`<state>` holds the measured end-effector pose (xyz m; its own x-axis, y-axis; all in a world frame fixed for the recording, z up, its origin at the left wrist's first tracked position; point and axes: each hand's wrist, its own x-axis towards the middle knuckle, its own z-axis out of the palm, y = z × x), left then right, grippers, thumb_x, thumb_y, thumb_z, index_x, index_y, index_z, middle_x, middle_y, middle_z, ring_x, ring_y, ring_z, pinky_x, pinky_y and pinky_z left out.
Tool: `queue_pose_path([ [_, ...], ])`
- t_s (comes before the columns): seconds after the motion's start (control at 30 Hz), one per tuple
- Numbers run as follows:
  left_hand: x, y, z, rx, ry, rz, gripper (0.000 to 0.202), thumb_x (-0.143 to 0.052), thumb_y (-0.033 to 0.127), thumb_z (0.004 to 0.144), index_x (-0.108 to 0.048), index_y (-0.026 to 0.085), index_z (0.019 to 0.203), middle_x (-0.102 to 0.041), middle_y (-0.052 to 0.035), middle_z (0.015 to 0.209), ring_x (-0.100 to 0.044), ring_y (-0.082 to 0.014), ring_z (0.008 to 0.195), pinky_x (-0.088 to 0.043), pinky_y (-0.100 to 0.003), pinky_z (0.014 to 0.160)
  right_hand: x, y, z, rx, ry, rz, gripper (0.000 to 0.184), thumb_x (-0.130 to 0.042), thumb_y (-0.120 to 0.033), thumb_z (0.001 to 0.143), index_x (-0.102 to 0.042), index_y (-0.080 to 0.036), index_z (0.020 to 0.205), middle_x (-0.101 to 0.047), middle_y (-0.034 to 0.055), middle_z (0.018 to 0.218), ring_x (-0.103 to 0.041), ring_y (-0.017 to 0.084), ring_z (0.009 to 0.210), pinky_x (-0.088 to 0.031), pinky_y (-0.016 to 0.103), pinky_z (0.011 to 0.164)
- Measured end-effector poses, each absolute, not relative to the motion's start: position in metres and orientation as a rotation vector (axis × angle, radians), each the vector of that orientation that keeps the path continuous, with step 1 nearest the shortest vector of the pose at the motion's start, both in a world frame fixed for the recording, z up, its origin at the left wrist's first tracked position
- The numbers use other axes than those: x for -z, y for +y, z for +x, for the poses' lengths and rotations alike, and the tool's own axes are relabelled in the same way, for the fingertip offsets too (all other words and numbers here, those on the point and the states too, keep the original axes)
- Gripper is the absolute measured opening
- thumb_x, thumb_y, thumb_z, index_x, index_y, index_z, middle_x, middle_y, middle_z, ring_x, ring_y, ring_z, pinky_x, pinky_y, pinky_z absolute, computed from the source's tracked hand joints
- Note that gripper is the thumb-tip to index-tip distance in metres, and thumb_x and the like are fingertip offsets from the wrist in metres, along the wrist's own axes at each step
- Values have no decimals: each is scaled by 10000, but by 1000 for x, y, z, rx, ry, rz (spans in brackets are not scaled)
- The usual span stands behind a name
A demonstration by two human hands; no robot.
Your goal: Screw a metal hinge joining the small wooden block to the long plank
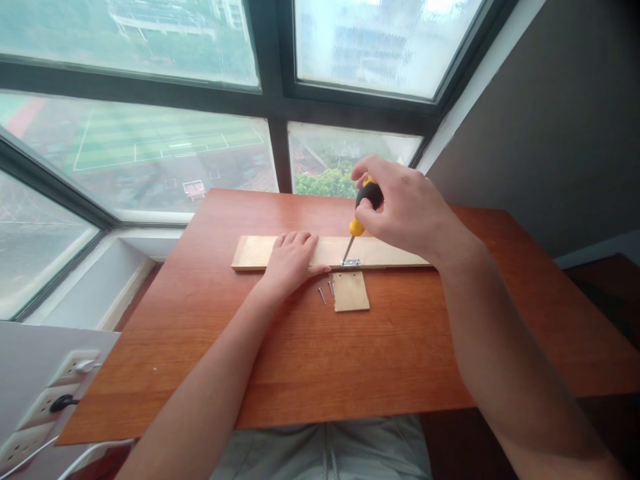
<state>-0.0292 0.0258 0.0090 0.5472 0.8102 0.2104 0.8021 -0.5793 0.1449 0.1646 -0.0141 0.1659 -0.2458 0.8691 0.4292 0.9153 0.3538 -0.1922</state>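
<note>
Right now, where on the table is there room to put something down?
The table is bare between the small wood piece and its near edge, and behind the long plank toward the window. Crowded: the middle, where the left hand, the screwdriver in the right hand, and loose screws gather.

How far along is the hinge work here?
Placed: the hinge sits where the plank meets the small board. In hand: the right hand holds the screwdriver tip on the hinge while the left hand presses the plank flat. Left: two screws lie loose on the table.
</note>
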Motion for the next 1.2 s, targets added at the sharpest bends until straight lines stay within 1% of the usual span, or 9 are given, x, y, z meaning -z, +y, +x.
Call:
queue_pose_path([
  [0.2,-10,26,-29,-397,1419,2752,573,-626,621,793,-529,214,1184,-591,-116,1223,-514,-313,1121,-342,-423,994,-166,-13,163,241,-2087,-1653,219,-510,-394,889,-621,-232,986,-686,40,855,-585,211,732,-367,330,633],
  [0.3,-10,26,-29,-405,1413,2747,570,-632,610,794,-529,207,1184,-589,-124,1218,-515,-314,1120,-343,-423,992,-166,-13,164,219,-2097,-1649,205,-495,-297,875,-614,-229,1026,-688,46,881,-586,211,745,-368,329,628],
  [0.43,-9,25,-29,-402,1417,2736,557,-619,617,801,-531,218,1179,-584,-121,1216,-515,-313,1121,-332,-427,1003,-165,-14,165,123,-2165,-1558,346,-489,-163,780,-574,-215,1112,-665,59,1064,-586,198,818,-391,320,655],
  [0.63,-9,25,-29,-397,1417,2738,571,-610,619,807,-525,206,1193,-580,-127,1224,-508,-316,1130,-329,-426,1002,-163,-13,162,251,-2068,-1667,203,-503,-358,877,-610,-224,986,-675,40,851,-574,202,724,-368,324,628],
  [0.73,-10,25,-29,-392,1412,2753,580,-605,618,811,-527,189,1194,-582,-134,1221,-510,-317,1124,-333,-423,998,-163,-13,163,238,-2087,-1641,186,-507,-258,845,-610,-221,996,-689,42,905,-588,201,758,-378,319,638],
  [0.87,-9,25,-29,-398,1417,2747,581,-606,619,809,-528,194,1196,-581,-133,1219,-512,-314,1123,-337,-415,994,-162,-13,164,144,-2139,-1555,330,-501,-160,770,-582,-206,1087,-664,60,1103,-599,194,829,-408,315,664],
  [1.03,-11,25,-28,-395,1420,2762,588,-609,618,808,-534,180,1193,-583,-132,1217,-511,-315,1114,-342,-412,988,-161,-13,162,259,-2040,-1676,232,-507,-363,871,-613,-219,1019,-671,45,872,-574,197,714,-382,327,618],
  [1.1,-11,25,-28,-389,1420,2770,592,-609,616,809,-533,175,1197,-587,-131,1216,-511,-316,1109,-344,-413,986,-161,-13,163,278,-2038,-1689,207,-510,-330,867,-616,-223,1009,-666,38,833,-571,197,708,-376,325,615],
  [1.2,-11,25,-28,-382,1422,2771,598,-608,619,808,-534,171,1197,-589,-133,1215,-514,-314,1101,-346,-418,984,-161,-13,165,217,-2122,-1596,283,-515,-186,798,-592,-215,1069,-670,48,996,-585,191,781,-398,320,649],
])
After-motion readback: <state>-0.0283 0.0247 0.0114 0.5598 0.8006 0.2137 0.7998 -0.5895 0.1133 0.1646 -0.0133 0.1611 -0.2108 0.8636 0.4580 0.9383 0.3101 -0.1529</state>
